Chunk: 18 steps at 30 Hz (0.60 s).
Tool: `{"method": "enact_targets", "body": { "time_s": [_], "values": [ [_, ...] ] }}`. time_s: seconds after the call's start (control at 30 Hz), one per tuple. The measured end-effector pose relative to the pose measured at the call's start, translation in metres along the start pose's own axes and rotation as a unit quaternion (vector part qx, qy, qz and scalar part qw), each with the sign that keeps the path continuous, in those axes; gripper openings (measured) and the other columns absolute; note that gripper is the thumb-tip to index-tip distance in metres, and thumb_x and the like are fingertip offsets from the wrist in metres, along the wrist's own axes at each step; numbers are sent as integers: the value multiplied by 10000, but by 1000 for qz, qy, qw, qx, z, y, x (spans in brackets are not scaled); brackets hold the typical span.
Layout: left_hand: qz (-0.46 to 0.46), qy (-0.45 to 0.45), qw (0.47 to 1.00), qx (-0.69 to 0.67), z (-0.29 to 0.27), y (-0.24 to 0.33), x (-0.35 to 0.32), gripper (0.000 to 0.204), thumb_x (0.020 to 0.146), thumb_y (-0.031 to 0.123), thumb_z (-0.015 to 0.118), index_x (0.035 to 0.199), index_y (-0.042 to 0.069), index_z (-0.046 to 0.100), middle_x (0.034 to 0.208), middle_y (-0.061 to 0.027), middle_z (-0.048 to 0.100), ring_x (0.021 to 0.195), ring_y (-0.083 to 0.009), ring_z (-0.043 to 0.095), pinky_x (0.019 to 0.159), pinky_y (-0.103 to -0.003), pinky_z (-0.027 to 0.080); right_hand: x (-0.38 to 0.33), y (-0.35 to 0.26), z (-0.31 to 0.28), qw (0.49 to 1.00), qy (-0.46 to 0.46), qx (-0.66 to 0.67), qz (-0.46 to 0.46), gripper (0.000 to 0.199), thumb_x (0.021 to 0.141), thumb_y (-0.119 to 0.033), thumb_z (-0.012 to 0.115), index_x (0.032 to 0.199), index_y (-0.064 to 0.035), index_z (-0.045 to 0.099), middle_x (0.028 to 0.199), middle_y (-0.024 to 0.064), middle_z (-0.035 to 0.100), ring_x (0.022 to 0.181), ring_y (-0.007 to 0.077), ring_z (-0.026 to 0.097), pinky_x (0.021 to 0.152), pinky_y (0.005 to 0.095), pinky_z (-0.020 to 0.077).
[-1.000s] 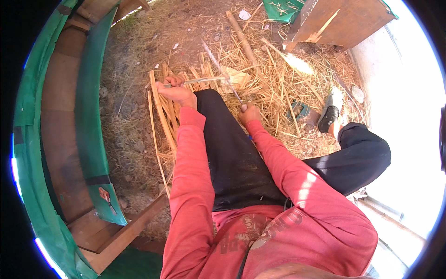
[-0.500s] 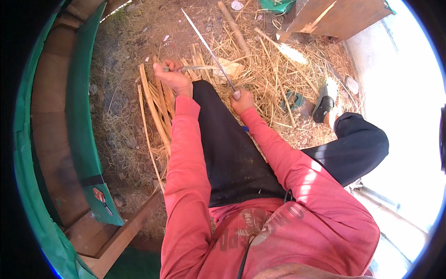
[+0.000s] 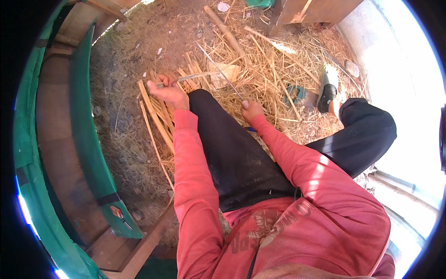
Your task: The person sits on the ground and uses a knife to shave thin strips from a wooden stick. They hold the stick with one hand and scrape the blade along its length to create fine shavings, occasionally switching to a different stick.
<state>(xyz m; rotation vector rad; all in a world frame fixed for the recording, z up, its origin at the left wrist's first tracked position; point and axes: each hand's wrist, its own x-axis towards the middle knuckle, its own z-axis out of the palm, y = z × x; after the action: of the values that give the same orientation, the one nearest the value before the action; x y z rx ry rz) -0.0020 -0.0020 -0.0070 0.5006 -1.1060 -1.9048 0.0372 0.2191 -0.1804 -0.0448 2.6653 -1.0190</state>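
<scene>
Two hands busy, upper centre of frame. We see the left hand point(image 3: 168, 94) with fingers curled round a thin strip point(image 3: 197, 76) that points right. Right hand point(image 3: 252, 110), near centre, is closed on the handle end of a long blade point(image 3: 215, 65) slanting up-left. Strip's tip sits at the blade; we can't tell if they touch. Split canes point(image 3: 158, 118) lie left of the dark trouser leg point(image 3: 223, 144); thick stick point(image 3: 225, 30) at top centre.
</scene>
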Motion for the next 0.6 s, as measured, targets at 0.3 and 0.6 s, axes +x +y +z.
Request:
{"method": "enact_targets", "body": {
  "time_s": [0.3,0.6],
  "values": [
    [-38,-289,957,-9,6,-8,10,490,858,451,351,532,106,227,505,6,196,516,-132,170,519,-308,135,15,1,6,991,-106,-71,49,345,856,-272,497,1102,-41,566,983,216,632,954,385,594,889,454,436],
    [-86,-246,964,-46,1,-1,23,483,791,478,402,516,115,241,480,8,189,505,-130,149,523,-303,137,5,-13,4,988,65,143,1,259,746,-248,601,862,-21,648,795,227,632,774,399,612,743,459,483]
  ]
}}
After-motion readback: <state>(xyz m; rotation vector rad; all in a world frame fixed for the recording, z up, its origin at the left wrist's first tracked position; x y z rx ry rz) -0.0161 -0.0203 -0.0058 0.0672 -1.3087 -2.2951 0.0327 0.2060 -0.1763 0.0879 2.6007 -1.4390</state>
